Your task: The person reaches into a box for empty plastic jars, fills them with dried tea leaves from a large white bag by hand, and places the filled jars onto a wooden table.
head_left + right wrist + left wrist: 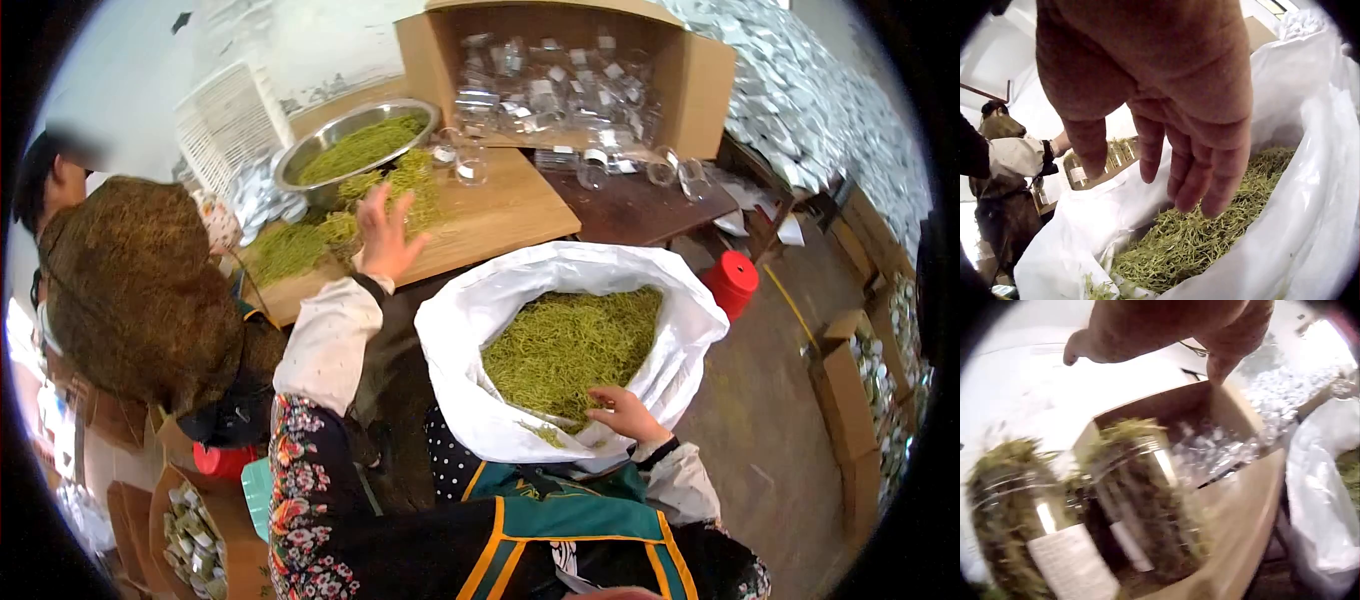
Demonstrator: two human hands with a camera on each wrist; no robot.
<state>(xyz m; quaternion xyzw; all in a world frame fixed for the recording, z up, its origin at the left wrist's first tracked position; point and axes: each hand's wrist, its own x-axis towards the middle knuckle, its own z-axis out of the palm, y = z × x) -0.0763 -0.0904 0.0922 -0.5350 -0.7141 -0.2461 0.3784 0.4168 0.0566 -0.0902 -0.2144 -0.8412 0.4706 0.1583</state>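
Note:
My left hand (390,235) is raised over the wooden table with its fingers spread and nothing in them. In the left wrist view, two clear jars (1147,512) stuffed with dried green herb stand below that hand, one with a white label (1072,562) facing the camera. My right hand (625,415) hangs at the near rim of a large white sack (455,320), fingers loosely bent and holding nothing. Inside the sack lies a heap of dried green herb (570,345), just beneath the right fingertips (1188,200) in the right wrist view.
On the table (520,205) sit a steel basin (290,170) of herb and a loose pile (285,250). Behind is a cardboard box (700,95) of empty jars. A red stool (735,280) stands right of the sack. Another person (65,170) is at left, beside a big brown sack (140,290).

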